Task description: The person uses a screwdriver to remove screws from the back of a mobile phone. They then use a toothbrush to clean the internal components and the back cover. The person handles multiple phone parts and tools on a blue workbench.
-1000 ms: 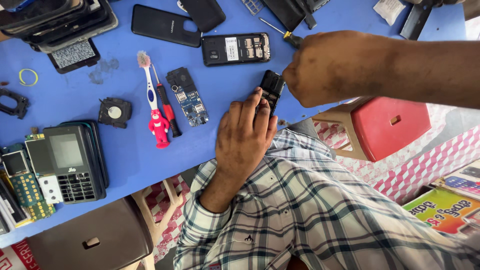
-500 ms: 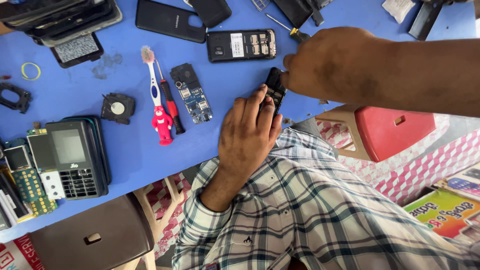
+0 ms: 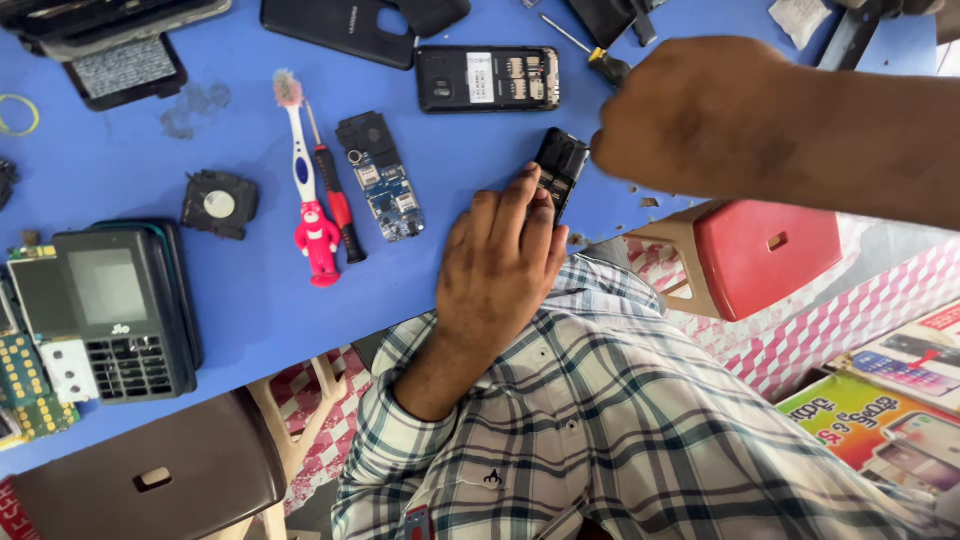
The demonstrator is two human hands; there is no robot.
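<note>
My left hand (image 3: 500, 265), in a plaid sleeve, lies on the blue table (image 3: 250, 300) with its fingertips pressing a small black phone part (image 3: 562, 165) down near the table's edge. Coming in from the right on a bare arm, my right hand (image 3: 700, 120) is curled closed against that part's upper right end; its fingertips are hidden. A screwdriver (image 3: 590, 52) with a black and yellow handle lies just beyond my right hand, partly covered by it.
Left of my hands lie a phone circuit board (image 3: 382, 178), a red screwdriver (image 3: 335, 200), a toothbrush with a red figure handle (image 3: 305, 170), an open black phone back (image 3: 487, 78), a keypad phone stack (image 3: 115, 310) and a small speaker part (image 3: 218, 203). A red stool (image 3: 765, 255) stands below the edge.
My right hand has drawn slightly to the right of the black phone part. My left hand stays pressed on it, and the view has shifted a little.
</note>
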